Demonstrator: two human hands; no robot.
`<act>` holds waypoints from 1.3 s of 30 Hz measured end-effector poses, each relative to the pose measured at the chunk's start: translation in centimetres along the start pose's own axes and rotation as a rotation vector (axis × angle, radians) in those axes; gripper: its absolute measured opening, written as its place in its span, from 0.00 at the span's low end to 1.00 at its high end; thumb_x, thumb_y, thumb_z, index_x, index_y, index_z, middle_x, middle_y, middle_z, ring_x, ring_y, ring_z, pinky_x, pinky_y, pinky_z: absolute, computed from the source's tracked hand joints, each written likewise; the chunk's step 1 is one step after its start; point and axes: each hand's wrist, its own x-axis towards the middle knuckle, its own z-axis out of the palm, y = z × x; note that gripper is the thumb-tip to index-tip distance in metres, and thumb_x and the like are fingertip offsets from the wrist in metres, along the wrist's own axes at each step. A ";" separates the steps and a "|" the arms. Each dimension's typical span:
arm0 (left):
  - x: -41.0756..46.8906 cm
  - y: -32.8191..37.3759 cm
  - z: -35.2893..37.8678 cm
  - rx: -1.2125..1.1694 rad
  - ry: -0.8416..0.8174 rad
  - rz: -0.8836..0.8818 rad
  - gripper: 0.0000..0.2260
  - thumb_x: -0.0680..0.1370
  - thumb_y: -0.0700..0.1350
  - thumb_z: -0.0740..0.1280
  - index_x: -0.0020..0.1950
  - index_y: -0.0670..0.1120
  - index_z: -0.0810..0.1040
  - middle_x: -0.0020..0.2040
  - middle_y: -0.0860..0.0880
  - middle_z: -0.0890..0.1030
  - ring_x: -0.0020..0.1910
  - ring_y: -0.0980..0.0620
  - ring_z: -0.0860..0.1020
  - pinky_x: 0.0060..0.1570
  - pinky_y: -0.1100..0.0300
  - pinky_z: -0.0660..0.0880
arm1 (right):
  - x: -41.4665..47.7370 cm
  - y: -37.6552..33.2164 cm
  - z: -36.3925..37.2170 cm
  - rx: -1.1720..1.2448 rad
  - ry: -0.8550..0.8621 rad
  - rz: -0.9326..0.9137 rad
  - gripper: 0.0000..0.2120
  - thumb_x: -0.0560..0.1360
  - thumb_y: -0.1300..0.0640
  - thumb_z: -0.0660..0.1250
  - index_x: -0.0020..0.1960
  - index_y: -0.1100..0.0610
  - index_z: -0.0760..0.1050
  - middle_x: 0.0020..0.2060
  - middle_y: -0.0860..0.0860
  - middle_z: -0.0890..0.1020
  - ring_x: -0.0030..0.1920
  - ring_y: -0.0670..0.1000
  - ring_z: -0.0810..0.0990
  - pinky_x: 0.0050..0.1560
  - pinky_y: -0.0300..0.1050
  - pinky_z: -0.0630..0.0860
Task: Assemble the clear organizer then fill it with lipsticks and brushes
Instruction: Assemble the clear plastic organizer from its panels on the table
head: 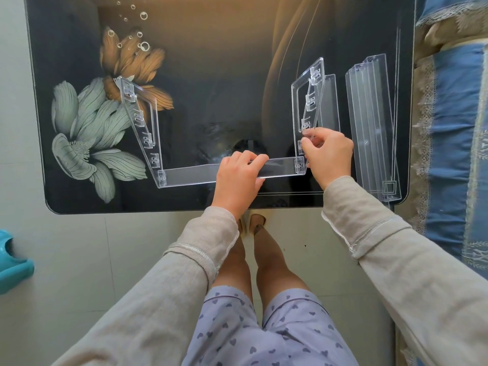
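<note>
A partly built clear organizer stands on the dark flower-printed table [211, 62]. Its left side panel [141, 128] and right side panel [307, 101] rise upright, joined at the near end by a clear front strip [190, 174]. My left hand [239, 178] grips that strip near its right half, fingers curled over its top edge. My right hand [327, 154] pinches the lower edge of the right side panel. A stack of several loose clear strips [369, 122] lies flat to the right, and another clear strip [330, 101] lies just behind the right panel. No lipsticks or brushes are in view.
A bed with blue and beige lace bedding [454, 114] runs along the table's right edge. A teal plastic object [13, 262] sits on the tiled floor at the left. My legs [264, 260] stand against the table's near edge.
</note>
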 end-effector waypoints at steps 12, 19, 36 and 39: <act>0.3 -0.2 0.7 0.019 0.014 -0.020 0.15 0.75 0.44 0.68 0.62 0.46 0.75 0.56 0.45 0.80 0.57 0.46 0.74 0.59 0.55 0.69 | 0.3 0.4 -0.4 -0.044 -0.163 -0.072 0.15 0.76 0.56 0.64 0.44 0.69 0.79 0.34 0.63 0.80 0.40 0.64 0.80 0.46 0.60 0.80; 0.3 -0.2 0.8 0.026 0.014 -0.007 0.15 0.74 0.44 0.69 0.61 0.46 0.75 0.55 0.44 0.80 0.56 0.44 0.74 0.57 0.52 0.70 | -0.1 0.3 -0.2 -0.042 -0.159 -0.079 0.14 0.76 0.56 0.64 0.50 0.68 0.79 0.38 0.63 0.82 0.41 0.61 0.81 0.46 0.58 0.81; -1.1 -0.5 0.0 0.032 0.258 0.015 0.21 0.68 0.49 0.74 0.59 0.44 0.78 0.57 0.43 0.81 0.62 0.40 0.76 0.67 0.43 0.62 | -0.1 2.0 -2.4 -0.165 0.033 -0.066 0.19 0.73 0.64 0.65 0.64 0.62 0.71 0.59 0.60 0.75 0.60 0.57 0.73 0.63 0.46 0.68; -2.2 -3.1 -2.0 -0.066 0.437 -0.184 0.18 0.72 0.45 0.69 0.60 0.42 0.76 0.60 0.41 0.79 0.63 0.39 0.74 0.67 0.44 0.61 | 0.2 1.6 -1.1 -0.173 0.071 -0.056 0.23 0.73 0.65 0.66 0.67 0.62 0.66 0.64 0.60 0.70 0.66 0.57 0.68 0.65 0.39 0.60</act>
